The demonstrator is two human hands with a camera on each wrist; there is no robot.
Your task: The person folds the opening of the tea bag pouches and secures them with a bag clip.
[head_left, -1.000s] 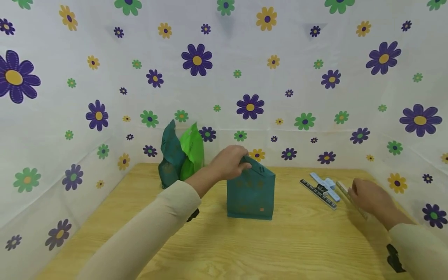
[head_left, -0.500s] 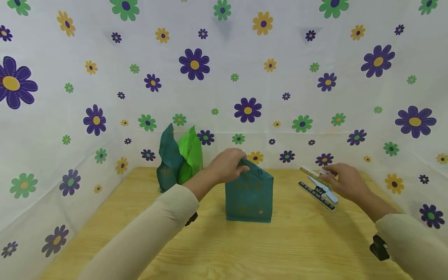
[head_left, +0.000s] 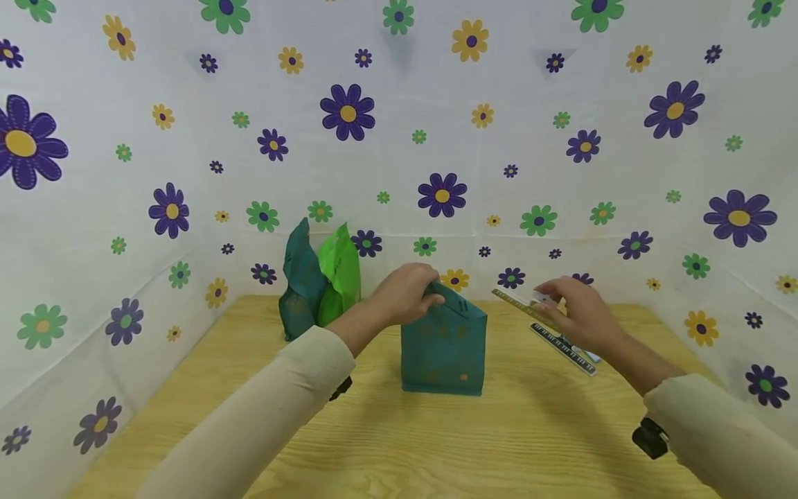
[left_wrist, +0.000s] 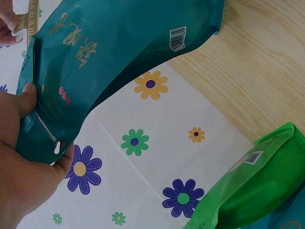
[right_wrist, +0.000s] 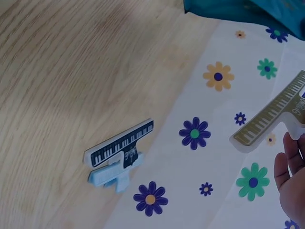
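A teal bag [head_left: 442, 357] stands upright on the wooden table, its top edge folded down. My left hand [head_left: 406, 294] pinches that folded top; in the left wrist view the thumb lies over the fold of the bag [left_wrist: 100, 52]. Off to the right, my right hand [head_left: 584, 315] holds a long gold sealing clip [head_left: 516, 301] with a piano-key pattern. The clip [right_wrist: 267, 117] is raised above the table, apart from the bag. Beneath it lie a black piano-key clip [right_wrist: 123, 143] and a light blue clip [right_wrist: 112, 174], close together.
At the back left, another teal bag [head_left: 302, 301] and a bright green bag [head_left: 341, 281] stand side by side. A white flowered cloth [head_left: 474, 152] walls the table [head_left: 399, 450] at the back and both sides.
My right hand has picked up the gold clip from the table's right side and carried it leftward, over the other clips. The left hand stays on the bag's top.
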